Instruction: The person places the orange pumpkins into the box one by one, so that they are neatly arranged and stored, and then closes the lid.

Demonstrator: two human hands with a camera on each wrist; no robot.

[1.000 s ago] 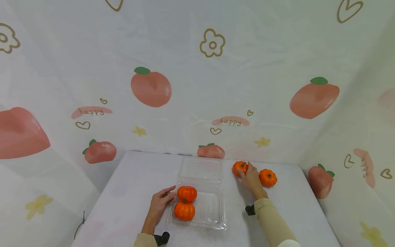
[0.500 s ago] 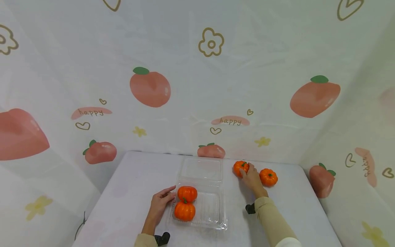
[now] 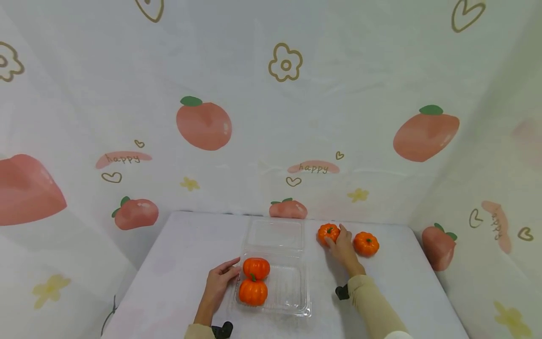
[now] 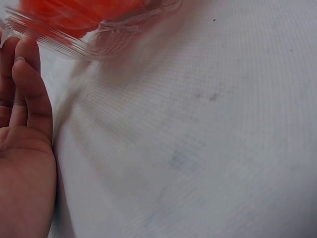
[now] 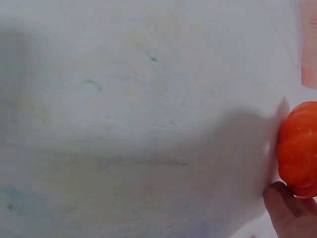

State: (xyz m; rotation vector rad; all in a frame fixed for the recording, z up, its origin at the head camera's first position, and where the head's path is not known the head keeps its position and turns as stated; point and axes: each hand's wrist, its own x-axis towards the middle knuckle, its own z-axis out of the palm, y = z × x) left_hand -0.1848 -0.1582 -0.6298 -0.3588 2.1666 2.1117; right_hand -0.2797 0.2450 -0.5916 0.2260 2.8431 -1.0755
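Near the far edge of the worktop (image 3: 186,254), right of the clear clamshell container (image 3: 288,287), one round orange pumpkin (image 3: 325,233), without clear long axis, lies just left of the nearer right hand (image 3: 344,248), whose half-spread fingers curl round its right side, while the left hand (image 3: 218,281) touches the clamshell container with extended fingers.

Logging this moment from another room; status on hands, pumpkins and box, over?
Right hand holding one pumpkin, outside clear box. Left hand at box's left side. Two pumpkins inside. Lid open, nothing seen blocking.
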